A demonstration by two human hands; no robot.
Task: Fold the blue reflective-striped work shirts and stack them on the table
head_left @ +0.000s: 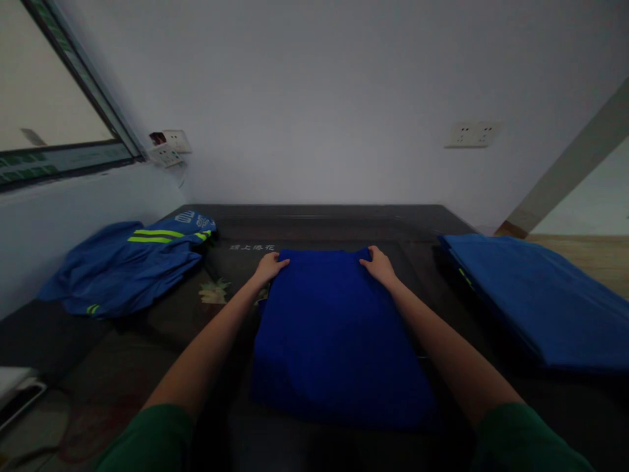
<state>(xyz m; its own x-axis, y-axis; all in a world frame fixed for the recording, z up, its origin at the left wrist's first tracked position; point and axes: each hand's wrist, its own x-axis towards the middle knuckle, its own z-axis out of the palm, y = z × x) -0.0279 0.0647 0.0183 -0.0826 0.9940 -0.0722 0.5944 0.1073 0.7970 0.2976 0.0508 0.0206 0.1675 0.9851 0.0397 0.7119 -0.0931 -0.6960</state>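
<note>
A blue folded cloth piece (339, 334), likely a garment, lies flat on the dark table in front of me, its far edge held at both corners. My left hand (271, 265) pinches the far left corner between thumb and fingers. At the far right corner, my right hand (378, 264) grips the fabric the same way. Both arms stretch forward along the cloth's sides. The underside of the cloth and what lies beneath it are hidden.
A crumpled blue garment with yellow-green stripes (142, 262) lies on the left. On the right is a stack of folded blue garments (540, 295). The dark table (314, 226) meets a wall with sockets (472, 134). A white device (17, 390) sits at lower left.
</note>
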